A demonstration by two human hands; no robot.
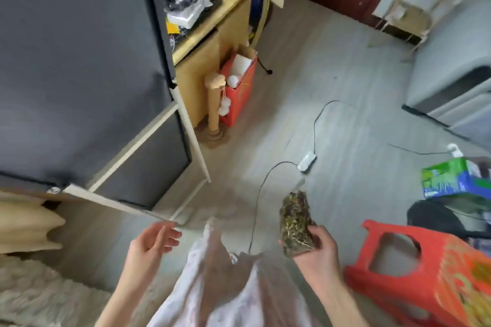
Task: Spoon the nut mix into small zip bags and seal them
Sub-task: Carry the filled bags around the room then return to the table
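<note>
My right hand (316,249) grips a clear zip bag (295,218) packed with a dark brown and green mix, holding it upright by its lower end above the floor. The bag's clear top strip points away from me. My left hand (152,243) hangs in the air at the lower left with relaxed, slightly curled fingers and holds nothing. No spoon or other bag shows in the view. A pale patterned garment (220,287) covers my lap between the two arms.
A red plastic stool (414,271) stands at the lower right. A power strip (307,160) and its black cable lie on the grey floor ahead. The table with a dark cloth (79,74) fills the left. A green and blue box (457,178) sits at the right.
</note>
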